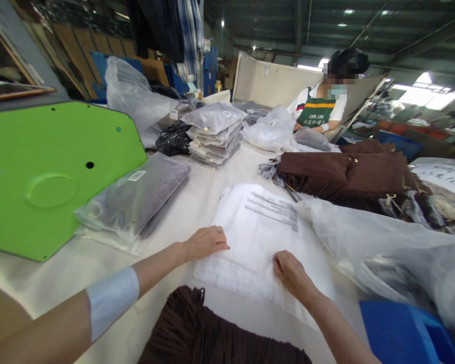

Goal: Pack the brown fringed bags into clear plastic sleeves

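Observation:
A stack of white, translucent plastic bags [246, 222] with printed dark lines lies flat on the table in front of me. My left hand [208, 241] is closed at the stack's left side, its fingers curled onto the top bag. On the right, my right hand [291, 273] is also closed, with bent fingers against the same bag. A faint bag edge runs between the two hands; the fingertips themselves are partly hidden. Nearest to me, below the bags, lies a folded dark brown fringed item [220, 333], cut off by the frame's bottom.
Left are a green board [60, 167] and a bagged grey item [136, 192]. Behind stands a pile of bagged items [214, 136]. Right are stacked brown fringed pieces [337, 172], loose plastic sheeting [379, 242] and a blue bin [405, 333]. A co-worker [318, 111] stands across the table.

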Action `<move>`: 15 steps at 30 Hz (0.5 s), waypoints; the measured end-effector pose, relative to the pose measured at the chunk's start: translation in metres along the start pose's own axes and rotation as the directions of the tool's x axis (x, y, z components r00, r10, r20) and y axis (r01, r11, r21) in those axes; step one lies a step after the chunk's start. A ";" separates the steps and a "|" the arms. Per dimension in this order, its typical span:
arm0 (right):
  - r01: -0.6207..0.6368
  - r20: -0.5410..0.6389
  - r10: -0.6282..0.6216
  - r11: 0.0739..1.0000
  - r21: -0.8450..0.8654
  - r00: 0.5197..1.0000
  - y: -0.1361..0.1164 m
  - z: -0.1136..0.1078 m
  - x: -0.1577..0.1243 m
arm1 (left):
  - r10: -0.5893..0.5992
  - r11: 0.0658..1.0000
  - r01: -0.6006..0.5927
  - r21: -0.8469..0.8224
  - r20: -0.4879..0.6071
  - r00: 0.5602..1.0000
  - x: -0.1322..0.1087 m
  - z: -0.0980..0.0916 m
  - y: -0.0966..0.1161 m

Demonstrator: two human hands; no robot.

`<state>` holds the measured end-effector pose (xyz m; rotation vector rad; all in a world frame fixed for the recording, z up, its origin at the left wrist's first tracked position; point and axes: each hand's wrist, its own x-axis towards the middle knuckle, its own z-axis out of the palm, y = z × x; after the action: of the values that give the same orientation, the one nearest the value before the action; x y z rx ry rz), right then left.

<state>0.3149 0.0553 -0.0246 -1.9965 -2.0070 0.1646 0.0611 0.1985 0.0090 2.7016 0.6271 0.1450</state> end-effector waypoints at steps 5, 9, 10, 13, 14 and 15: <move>-0.143 0.156 0.121 0.980 0.135 0.980 -0.001 -0.023 0.009 | 0.019 0.997 -0.017 0.077 -0.030 0.999 0.012 0.004 0.029; -0.227 0.229 0.174 0.947 0.228 0.958 -0.003 -0.044 0.014 | 0.087 0.985 -0.081 0.153 -0.034 0.996 0.033 0.010 0.064; -0.239 0.237 0.181 0.939 0.247 0.955 -0.003 -0.048 0.015 | 0.098 0.981 -0.091 0.172 -0.033 0.995 0.038 0.012 0.072; -0.263 0.246 0.195 0.921 0.286 0.950 -0.001 -0.055 0.018 | 0.139 0.962 -0.125 0.243 -0.041 0.989 0.050 0.017 0.088; -0.268 0.242 0.200 0.917 0.295 0.950 0.000 -0.057 0.020 | 0.153 0.952 -0.135 0.276 -0.047 0.987 0.054 0.019 0.091; -0.272 0.233 0.207 0.914 0.300 0.950 0.000 -0.057 0.021 | 0.165 0.942 -0.142 0.303 -0.051 0.985 0.057 0.020 0.092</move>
<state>0.3317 0.0682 0.0323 -2.0600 -1.6897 0.7304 0.1530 0.1400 0.0256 3.0524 0.4915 0.2090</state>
